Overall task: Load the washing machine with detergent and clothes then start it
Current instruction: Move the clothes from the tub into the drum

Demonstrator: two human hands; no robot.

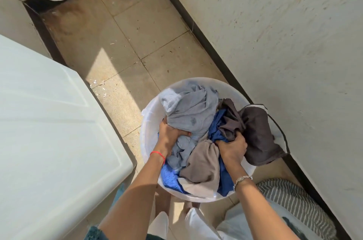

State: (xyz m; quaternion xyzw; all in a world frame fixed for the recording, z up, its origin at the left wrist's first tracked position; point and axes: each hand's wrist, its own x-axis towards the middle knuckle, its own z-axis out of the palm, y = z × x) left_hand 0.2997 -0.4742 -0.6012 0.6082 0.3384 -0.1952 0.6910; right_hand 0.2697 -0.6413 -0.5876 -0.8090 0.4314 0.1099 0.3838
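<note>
**Clothes Gathered From the Bucket, Machine Not Yet Loaded**

The person leans over a white bucket point(149, 133) standing on the tiled floor point(125, 47), just beside the washing machine point(49, 122) at the left. Both hands are buried in the clothes point(196, 131) heaped inside it. The left hand point(169, 133) is closed around a bunch of pale grey-blue cloth, and the right hand point(231, 148) is clenched on dark brown and blue fabric near the bucket's right rim, where a dark garment hangs over the edge.

Judging by this, the task is at an early stage. All the laundry in view lies in the bucket, and the machine's white top appears shut, with nothing resting on it. No detergent is visible anywhere. What seems left: lifting the bundle out, opening the machine, loading the clothes, adding detergent and starting the cycle.
</note>
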